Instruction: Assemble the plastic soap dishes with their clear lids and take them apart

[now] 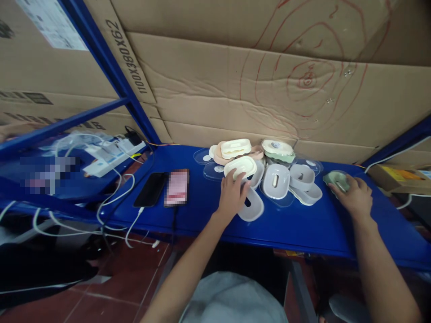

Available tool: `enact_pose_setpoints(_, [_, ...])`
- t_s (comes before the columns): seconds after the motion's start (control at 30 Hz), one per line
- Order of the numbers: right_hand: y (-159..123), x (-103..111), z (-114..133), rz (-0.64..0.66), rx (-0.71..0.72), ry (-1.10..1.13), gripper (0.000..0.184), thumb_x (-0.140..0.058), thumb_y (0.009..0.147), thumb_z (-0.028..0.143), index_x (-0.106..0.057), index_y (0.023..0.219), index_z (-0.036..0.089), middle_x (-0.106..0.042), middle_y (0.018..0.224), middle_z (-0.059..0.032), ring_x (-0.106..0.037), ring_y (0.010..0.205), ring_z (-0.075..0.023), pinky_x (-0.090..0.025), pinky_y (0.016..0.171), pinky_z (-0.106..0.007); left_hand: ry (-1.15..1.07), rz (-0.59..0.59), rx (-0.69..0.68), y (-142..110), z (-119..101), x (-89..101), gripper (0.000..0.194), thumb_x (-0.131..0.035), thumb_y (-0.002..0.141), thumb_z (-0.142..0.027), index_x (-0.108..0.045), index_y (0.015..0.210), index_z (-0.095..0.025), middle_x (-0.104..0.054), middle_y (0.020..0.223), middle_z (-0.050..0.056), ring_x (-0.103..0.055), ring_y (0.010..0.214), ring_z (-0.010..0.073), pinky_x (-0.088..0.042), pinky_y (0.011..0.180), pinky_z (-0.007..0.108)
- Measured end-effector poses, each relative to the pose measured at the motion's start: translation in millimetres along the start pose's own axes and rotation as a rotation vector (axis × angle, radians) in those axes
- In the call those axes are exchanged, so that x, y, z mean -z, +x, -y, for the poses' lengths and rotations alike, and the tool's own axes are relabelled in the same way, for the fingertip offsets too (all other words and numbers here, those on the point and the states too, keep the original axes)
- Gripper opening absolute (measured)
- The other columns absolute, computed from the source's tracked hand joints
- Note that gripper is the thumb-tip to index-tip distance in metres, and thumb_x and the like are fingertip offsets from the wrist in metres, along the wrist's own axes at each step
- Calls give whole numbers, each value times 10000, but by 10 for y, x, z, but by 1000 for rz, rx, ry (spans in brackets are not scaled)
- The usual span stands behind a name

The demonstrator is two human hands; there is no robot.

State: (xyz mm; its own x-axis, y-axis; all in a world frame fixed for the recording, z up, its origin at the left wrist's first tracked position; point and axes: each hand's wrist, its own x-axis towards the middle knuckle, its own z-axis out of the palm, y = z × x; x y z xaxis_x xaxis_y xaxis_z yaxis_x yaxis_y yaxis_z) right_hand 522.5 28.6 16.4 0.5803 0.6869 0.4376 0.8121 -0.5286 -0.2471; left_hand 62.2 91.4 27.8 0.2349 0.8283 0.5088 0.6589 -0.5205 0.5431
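My left hand [234, 193] has its fingers over the near edge of a cream oval plastic dish [243, 164], gripping it above the pile. At the right, my right hand [357, 197] is closed round a green oval plastic dish [333, 176] near the tabletop. Beside my left hand lies a grey oval piece with a slot [254, 211]. Several more grey pieces, such as a shallow grey dish [284, 181] and a grey ring-shaped piece [311, 195], lie between my hands. Behind them are a stacked cream piece [235, 147] and a second cream lid [276, 147].
Two phones, one black [150, 189] and one with a blurred screen [177, 187], lie left on the blue table [202, 220]. A power strip [111, 161] with cables is further left. Cardboard [208, 103] closes off the back; an open carton [400, 177] stands right.
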Motion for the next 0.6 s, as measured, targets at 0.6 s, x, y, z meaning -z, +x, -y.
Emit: enact_pose_setpoints(0.6, [21,127,117,-72,63,68,691,-634,928,577,-601,1481,163,-594,1507,-208,-524,1424,-355,-437,1194,-465,292,95,73,-971,189,608,470,-594,1046,-446,-639,1478,-265,-535,1597,204,-568,1355,448,-493,1060,671])
